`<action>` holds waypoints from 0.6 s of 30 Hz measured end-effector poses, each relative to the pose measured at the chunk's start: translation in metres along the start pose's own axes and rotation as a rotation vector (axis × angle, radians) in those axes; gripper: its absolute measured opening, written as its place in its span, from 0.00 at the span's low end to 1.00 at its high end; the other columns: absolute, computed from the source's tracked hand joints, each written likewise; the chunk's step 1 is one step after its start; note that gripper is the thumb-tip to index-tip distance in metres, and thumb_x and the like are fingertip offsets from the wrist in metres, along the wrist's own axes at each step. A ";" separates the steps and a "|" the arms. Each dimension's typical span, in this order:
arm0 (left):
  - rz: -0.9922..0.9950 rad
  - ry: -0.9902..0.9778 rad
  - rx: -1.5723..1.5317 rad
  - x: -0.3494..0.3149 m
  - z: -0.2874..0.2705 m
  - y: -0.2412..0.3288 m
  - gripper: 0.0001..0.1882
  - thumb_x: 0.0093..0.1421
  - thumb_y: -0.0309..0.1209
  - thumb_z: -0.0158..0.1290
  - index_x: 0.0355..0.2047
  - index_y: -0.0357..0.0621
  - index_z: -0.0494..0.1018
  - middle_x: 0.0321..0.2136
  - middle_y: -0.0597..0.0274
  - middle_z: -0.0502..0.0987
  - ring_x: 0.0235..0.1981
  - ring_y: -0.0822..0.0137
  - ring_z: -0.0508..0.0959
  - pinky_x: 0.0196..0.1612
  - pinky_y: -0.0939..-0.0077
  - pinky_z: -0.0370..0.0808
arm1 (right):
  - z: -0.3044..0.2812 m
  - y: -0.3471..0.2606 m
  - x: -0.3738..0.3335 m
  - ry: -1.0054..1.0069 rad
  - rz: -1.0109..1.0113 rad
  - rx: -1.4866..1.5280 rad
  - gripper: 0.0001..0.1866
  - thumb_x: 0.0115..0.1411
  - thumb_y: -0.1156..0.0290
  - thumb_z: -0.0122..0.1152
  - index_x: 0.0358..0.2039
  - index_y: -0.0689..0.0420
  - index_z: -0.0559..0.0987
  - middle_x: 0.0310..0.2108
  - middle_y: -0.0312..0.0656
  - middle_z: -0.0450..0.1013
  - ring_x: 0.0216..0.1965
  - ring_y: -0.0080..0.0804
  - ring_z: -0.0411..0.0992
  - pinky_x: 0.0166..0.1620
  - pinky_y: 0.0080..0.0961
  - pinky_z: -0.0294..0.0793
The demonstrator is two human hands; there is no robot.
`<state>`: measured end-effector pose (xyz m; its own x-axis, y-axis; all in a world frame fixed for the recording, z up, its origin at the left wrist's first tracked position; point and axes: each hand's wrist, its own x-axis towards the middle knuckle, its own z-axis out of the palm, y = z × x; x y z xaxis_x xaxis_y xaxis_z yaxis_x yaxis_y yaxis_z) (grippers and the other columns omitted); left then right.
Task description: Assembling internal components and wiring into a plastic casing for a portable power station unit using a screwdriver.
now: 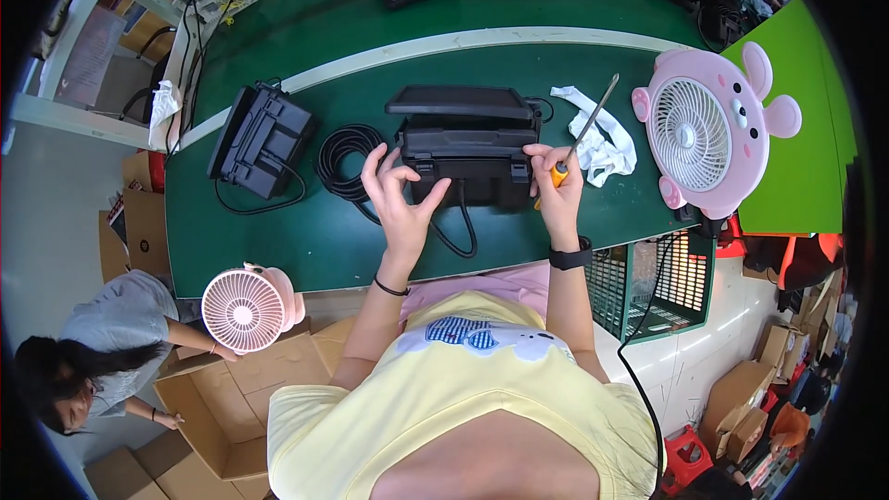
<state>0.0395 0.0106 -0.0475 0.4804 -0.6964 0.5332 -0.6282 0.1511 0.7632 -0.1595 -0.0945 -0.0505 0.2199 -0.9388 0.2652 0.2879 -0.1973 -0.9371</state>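
A black plastic box (477, 141) lies in front of me on the green table, its flat black panel (461, 101) tilted up along the far side. My left hand (400, 208) is at the box's near left corner, fingers apart and holding nothing; fingertips and thumb are close to or touching the front. A screwdriver (591, 120) with an orange-yellow handle is gripped in my right hand (558, 204), shaft pointing up and away. That hand's fingertips meet the box's near right corner. Beside the left hand is a coiled black cable (346, 163); another black cable (470, 233) loops from the box front.
Left on the table stands a second black box (266, 141) with cable. A crumpled white cloth (611, 150) and a pink animal-shaped fan (708, 125) are at right. A person (116, 343) at lower left reaches to a small pink fan (245, 313) above an open carton (222, 407).
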 end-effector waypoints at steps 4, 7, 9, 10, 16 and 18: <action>-0.102 0.054 -0.088 0.003 -0.001 0.009 0.27 0.49 0.27 0.71 0.45 0.41 0.68 0.60 0.54 0.57 0.55 0.53 0.72 0.52 0.60 0.77 | 0.001 0.000 0.001 0.006 0.017 -0.020 0.08 0.67 0.76 0.58 0.33 0.53 0.67 0.43 0.44 0.79 0.21 0.11 0.64 0.23 0.09 0.65; -0.043 0.031 -0.031 0.006 -0.004 0.006 0.25 0.50 0.28 0.70 0.46 0.40 0.70 0.56 0.52 0.62 0.52 0.55 0.73 0.50 0.63 0.76 | 0.001 0.000 0.001 0.015 0.008 -0.025 0.08 0.67 0.75 0.58 0.34 0.53 0.68 0.43 0.44 0.79 0.21 0.11 0.63 0.23 0.09 0.64; 0.004 0.011 0.028 0.007 -0.006 0.003 0.25 0.50 0.28 0.70 0.45 0.40 0.70 0.54 0.52 0.65 0.52 0.55 0.73 0.49 0.64 0.76 | 0.001 -0.001 0.001 0.018 0.006 -0.023 0.08 0.67 0.75 0.58 0.34 0.53 0.68 0.43 0.44 0.79 0.21 0.11 0.63 0.23 0.09 0.64; 0.071 0.029 0.080 0.008 -0.007 0.001 0.25 0.49 0.27 0.71 0.45 0.40 0.70 0.52 0.53 0.68 0.50 0.56 0.73 0.49 0.65 0.76 | 0.001 0.000 0.001 0.019 0.006 -0.023 0.08 0.67 0.75 0.58 0.34 0.53 0.68 0.43 0.44 0.79 0.21 0.11 0.63 0.23 0.09 0.64; 0.352 0.093 0.185 0.012 -0.009 -0.016 0.26 0.45 0.30 0.73 0.41 0.42 0.71 0.45 0.53 0.73 0.45 0.53 0.76 0.46 0.64 0.76 | 0.003 0.000 0.000 0.027 0.001 -0.037 0.08 0.67 0.75 0.58 0.34 0.53 0.67 0.43 0.44 0.79 0.21 0.11 0.63 0.23 0.09 0.64; 0.385 0.095 0.181 0.015 -0.011 -0.021 0.26 0.44 0.31 0.73 0.40 0.42 0.70 0.44 0.53 0.74 0.44 0.52 0.76 0.46 0.63 0.76 | 0.003 0.001 -0.001 0.029 0.001 -0.027 0.08 0.67 0.75 0.58 0.34 0.53 0.67 0.43 0.44 0.79 0.21 0.10 0.63 0.23 0.09 0.64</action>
<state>0.0660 0.0048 -0.0516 0.2389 -0.5439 0.8044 -0.8657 0.2560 0.4302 -0.1563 -0.0929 -0.0507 0.1931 -0.9467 0.2577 0.2622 -0.2033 -0.9434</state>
